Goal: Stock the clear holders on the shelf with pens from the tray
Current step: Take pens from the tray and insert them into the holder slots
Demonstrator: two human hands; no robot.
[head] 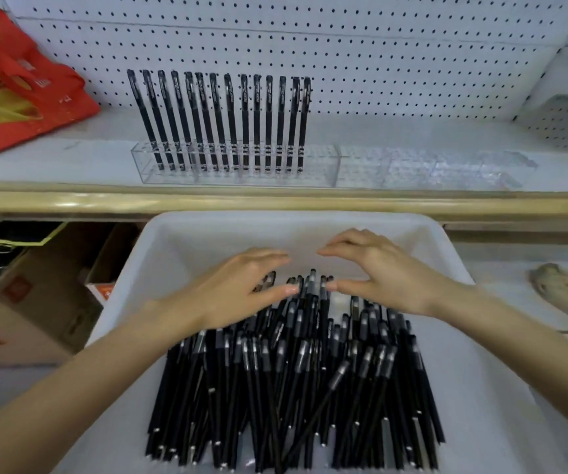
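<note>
Pegboard [378,63] backs the shelf [70,165]; one clear holder [320,171] carries upright pens [227,121], the next holder [429,169] none. Loose pens [292,388] lie in the tray [180,241] below. Left hand [241,292] and right hand [378,278] hover spread, holding nothing, at the cap ends. Best gather a few, caps aligned.

Upright pens [245,114] barred most of the left clear holder [323,165]. The right clear holder [429,167] lay open from above.

A stationery shop. A white pegboard [344,63] backs the display shelf [70,159], where black pens [257,121] stand in a clear holder [316,169]. Cardboard boxes [29,313] sit underneath.
</note>
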